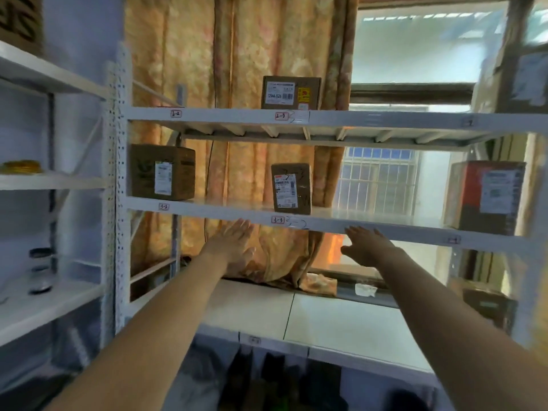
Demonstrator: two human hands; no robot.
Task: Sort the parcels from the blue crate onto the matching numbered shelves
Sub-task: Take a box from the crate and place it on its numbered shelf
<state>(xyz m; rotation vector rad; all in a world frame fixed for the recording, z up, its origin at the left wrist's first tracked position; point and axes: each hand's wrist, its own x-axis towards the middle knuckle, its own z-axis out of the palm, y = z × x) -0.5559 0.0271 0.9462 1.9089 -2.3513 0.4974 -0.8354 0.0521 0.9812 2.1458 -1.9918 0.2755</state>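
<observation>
A small brown parcel (291, 188) marked 3-3 stands upright on the middle shelf (370, 225), right above the 3-3 label (278, 220). My left hand (234, 243) and my right hand (366, 246) are both open and empty, just below the shelf's front edge, one on each side of that parcel. A larger brown parcel (163, 172) sits at the 3-2 label (163, 206). Another parcel (291, 92) rests on the upper shelf above the 2-3 label (281, 116). A red-topped parcel (486, 197) stands at the far right. The blue crate is out of view.
A second white rack (44, 182) on the left holds tape rolls and small jars. A patterned curtain (237, 54) hangs behind the shelves, with a barred window (376, 179) to its right. A lower shelf board (326, 321) lies under my arms.
</observation>
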